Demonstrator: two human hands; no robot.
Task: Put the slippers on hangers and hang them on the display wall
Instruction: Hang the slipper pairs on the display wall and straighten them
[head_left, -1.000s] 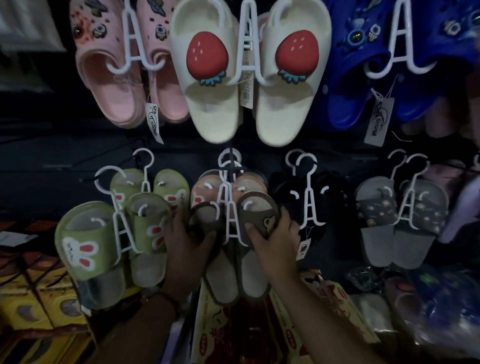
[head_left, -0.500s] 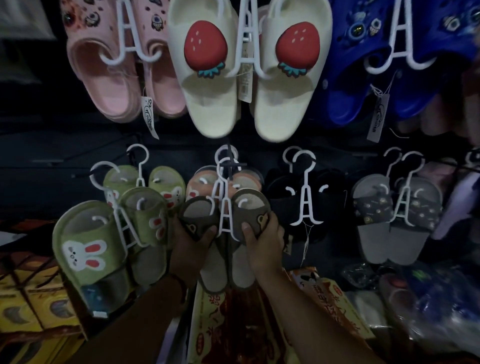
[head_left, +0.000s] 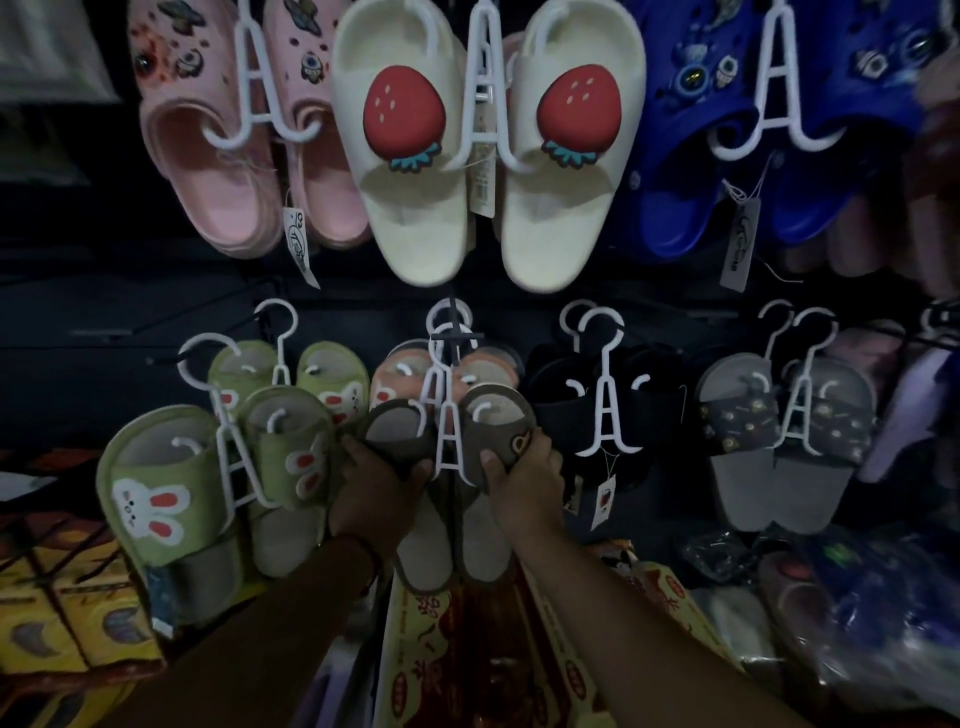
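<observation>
The display wall was dark and crowded, pairs hung in two rows so each faced outward: cream strawberry slides above, green bunny slippers to the left, a black pair to the right. Between those, in the lower row, the brown slippers sat on a white hanger, soles pale, uppers taupe, its hook raised near the peg, whether caught I could not tell. The left hand and right hand each gripped one slipper, probably to steady the pair; fingers curled and pinching the uppers.
</observation>
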